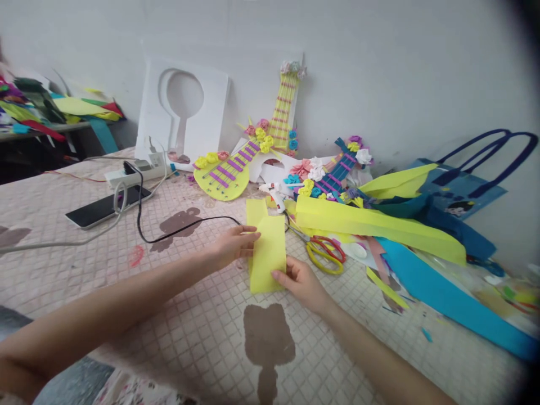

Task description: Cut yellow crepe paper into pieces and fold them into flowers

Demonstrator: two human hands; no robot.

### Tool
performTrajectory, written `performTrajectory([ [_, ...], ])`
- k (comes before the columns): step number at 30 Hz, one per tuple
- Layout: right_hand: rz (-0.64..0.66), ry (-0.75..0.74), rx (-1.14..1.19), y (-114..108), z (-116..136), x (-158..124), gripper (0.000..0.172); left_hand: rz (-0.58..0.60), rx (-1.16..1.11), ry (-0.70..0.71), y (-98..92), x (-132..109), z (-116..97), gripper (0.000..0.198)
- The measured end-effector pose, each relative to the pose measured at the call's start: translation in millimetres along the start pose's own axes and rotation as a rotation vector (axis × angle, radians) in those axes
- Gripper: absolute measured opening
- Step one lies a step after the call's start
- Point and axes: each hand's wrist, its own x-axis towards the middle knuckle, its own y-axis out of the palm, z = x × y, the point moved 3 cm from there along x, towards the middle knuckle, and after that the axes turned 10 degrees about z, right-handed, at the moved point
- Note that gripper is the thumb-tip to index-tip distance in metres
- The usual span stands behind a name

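The left hand [234,244] pinches the left edge of a yellow foam sheet [268,247], its fingers [248,232] nearly straight and close together. The right hand [301,284] grips the sheet's lower right corner, thumb on top and the other fingers curled under. The sheet is held just above the checked counter [202,326], with the scissors [327,253] near its right side.

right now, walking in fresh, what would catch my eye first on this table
The yellow foam sheet at the middle of the table, pinched by the left hand at its left edge and the right hand at its lower right corner. Behind it sit yellow craft guitars trimmed with paper flowers, and scissors rest just right of the sheet, by a heap of yellow and blue strips.
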Motion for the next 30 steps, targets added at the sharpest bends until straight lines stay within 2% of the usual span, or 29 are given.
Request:
performTrajectory([
  [5, 0.018, 0.046, 0.059, 0.3, -1.5, -1.1, 0.032, -0.073, 0.168, 0.092, -12.6, 28.7, -18.8, 0.050],
  [10, -0.083, 0.064, -0.013, -2.4, -4.7, -8.7, 0.063, -0.153, 0.335, 0.144, -22.0, 46.8, -29.6, 0.050],
  [13, -0.112, 0.005, -0.057, -2.0, -3.0, -10.4, 0.069, -0.157, 0.437, 0.163, -27.7, 59.3, -33.6, 0.050],
  [18, -0.122, -0.008, -0.216, -1.7, -3.3, -8.9, 0.047, -0.209, 0.648, 0.211, -35.7, 79.2, -37.7, 0.050],
  [22, -0.149, 0.026, -0.318, -3.3, -6.0, -8.8, 0.031, -0.272, 0.798, 0.250, -37.3, 86.0, -40.4, 0.051],
  [26, -0.147, 0.041, -0.328, -4.7, -6.5, -10.6, 0.025, -0.284, 0.867, 0.262, -37.9, 88.4, -39.1, 0.051],
  [30, -0.142, 0.014, -0.222, -4.9, -5.2, -11.9, 0.025, -0.266, 0.883, 0.267, -40.6, 89.1, -36.5, 0.050],
])
